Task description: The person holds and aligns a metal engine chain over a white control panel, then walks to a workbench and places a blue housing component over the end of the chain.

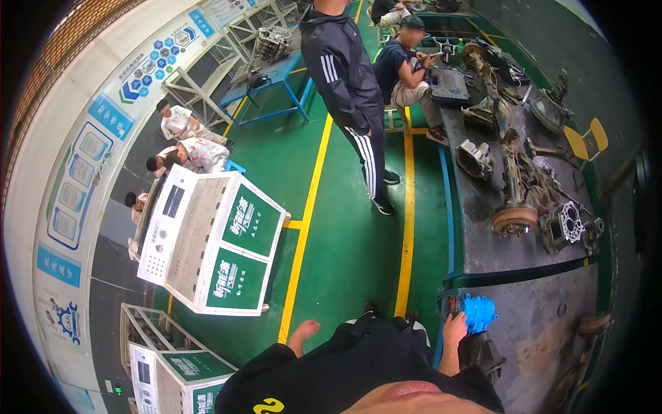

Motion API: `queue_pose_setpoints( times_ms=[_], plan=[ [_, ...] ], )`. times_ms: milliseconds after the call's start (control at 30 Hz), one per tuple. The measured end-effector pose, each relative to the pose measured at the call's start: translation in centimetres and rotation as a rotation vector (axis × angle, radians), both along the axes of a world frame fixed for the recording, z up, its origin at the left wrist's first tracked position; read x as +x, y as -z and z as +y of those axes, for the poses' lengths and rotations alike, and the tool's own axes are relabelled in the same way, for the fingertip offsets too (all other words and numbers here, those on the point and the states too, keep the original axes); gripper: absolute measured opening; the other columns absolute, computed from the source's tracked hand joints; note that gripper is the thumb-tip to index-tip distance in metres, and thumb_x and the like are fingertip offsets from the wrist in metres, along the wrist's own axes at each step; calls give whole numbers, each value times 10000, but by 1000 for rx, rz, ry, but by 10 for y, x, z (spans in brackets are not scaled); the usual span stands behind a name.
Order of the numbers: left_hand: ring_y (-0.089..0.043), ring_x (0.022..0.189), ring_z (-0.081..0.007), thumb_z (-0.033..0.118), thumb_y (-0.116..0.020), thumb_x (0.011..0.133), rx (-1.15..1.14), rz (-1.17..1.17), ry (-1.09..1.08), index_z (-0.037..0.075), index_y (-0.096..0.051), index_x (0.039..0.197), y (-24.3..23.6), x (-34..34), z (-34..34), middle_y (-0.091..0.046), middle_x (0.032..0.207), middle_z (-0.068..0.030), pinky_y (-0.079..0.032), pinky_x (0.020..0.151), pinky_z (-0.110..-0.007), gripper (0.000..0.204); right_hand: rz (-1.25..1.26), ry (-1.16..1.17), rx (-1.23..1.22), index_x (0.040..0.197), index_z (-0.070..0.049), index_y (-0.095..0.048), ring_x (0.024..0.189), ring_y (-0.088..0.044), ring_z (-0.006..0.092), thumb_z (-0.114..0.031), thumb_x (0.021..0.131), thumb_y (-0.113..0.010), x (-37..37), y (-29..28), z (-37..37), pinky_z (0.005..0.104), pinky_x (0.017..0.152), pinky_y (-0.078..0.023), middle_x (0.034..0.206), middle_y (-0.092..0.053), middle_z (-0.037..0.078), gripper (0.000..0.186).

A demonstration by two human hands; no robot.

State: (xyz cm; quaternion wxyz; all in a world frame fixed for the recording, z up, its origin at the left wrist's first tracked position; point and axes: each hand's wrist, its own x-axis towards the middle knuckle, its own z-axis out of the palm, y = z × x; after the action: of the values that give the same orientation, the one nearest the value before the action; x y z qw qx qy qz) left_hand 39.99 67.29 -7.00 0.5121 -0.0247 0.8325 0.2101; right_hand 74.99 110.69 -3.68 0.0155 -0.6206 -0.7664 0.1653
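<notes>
My left hand [308, 329] hangs over the green floor beside my body, fingers loosely open and nothing held. At the near end of the dark workbench [545, 297], my right hand [455, 326] grips the dark end of a bright blue ribbed motor-like unit [479, 312]. Its fingertips lie against the unit, whose exact kind is unclear. Just below the unit, a black bulky part [483, 353] sits close to my right wrist.
Greasy axle parts [512, 176] and metal gearbox housings [565, 226] cover the far bench. A person in a dark tracksuit [345, 83] stands ahead; another person [407, 69] sits by a grey tool case [449, 86]. White-and-green consoles [227, 241] stand left of yellow floor lines [307, 231].
</notes>
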Motion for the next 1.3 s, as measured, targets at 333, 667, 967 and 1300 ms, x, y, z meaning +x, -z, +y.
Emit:
queue_pose_setpoints(
  times_ms=[333,667,967,1300],
  plan=[
    [-633,860,-165,350,-581,890,-20,-11,-15,117,-584,1184,-7,0,5,-668,1021,-19,-480,650,-343,375,5,-2,22,1074,-3,-474,794,-627,388,-288,870,-614,3,4,0,478,625,-516,969,-557,189,378],
    [-615,778,-166,331,-569,900,-13,-6,-38,92,-616,1129,-6,5,5,-678,961,-24,-493,613,-330,335,2,2,23,1100,-3,-477,802,-630,385,-289,861,-625,4,10,0,475,628,-521,984,-558,184,402],
    [-621,824,-165,316,-573,899,-4,6,-64,87,-608,1145,-12,9,5,-682,1004,-31,-489,642,-325,338,2,11,17,1122,-6,-484,821,-632,383,-296,860,-630,6,10,0,472,639,-522,1007,-566,180,417],
    [-610,787,-154,307,-586,892,-2,37,-74,81,-616,1119,-15,11,6,-678,966,-24,-487,623,-318,322,19,24,-17,1126,-6,-479,843,-628,390,-304,864,-625,4,6,1,487,655,-513,1026,-563,190,423]
  ],
)
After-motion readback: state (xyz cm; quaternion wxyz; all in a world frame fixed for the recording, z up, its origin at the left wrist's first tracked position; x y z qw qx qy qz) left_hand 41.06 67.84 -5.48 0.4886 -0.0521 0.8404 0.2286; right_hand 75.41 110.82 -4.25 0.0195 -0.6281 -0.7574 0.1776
